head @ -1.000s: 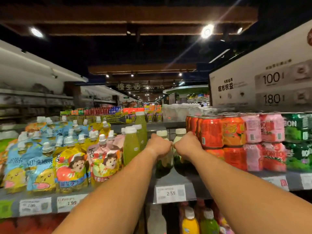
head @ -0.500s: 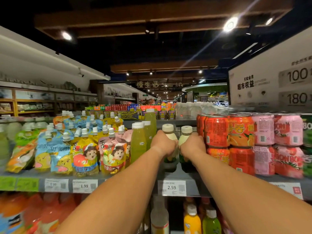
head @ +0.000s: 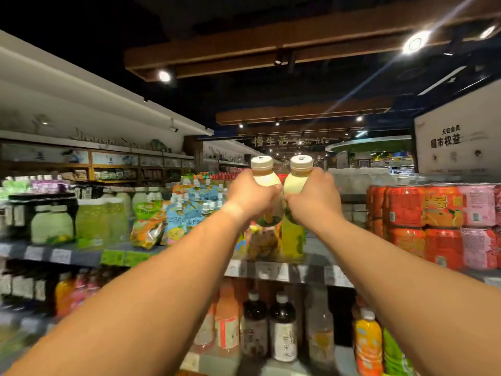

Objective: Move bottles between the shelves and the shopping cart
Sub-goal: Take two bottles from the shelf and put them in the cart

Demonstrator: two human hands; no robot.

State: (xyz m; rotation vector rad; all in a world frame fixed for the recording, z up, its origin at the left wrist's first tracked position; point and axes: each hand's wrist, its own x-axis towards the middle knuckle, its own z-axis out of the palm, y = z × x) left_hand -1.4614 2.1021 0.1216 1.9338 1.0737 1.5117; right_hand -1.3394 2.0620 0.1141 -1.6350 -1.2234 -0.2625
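While both arms reach out in the head view, the left hand [head: 250, 198] has its fingers curled round the left bottle [head: 264, 176], and the right hand [head: 314, 200] has its fingers curled round the right bottle [head: 298, 176]; each hand holds just one bottle. Both bottles are up in the air, above the middle shelf [head: 311, 270] and clear of it; they stand upright, side by side, so close that they look to be touching. Each has a pale cap on top and a pale drink inside; the lower parts are mostly hidden by the hands. Red cans [head: 404, 207] sit stacked on the shelf to the right, and soft drink pouches [head: 176, 221] sit to the left; more drinks stand on the lower shelf [head: 271, 365]. No shopping cart can be seen here.

The bottles look full, so they are likely a bit heavy for their size; they seem to be stiff plastic, smooth and maybe slippery. A good place to hold is round the wide body under the neck, where the hands are now; the cap is too small for a sure hold.
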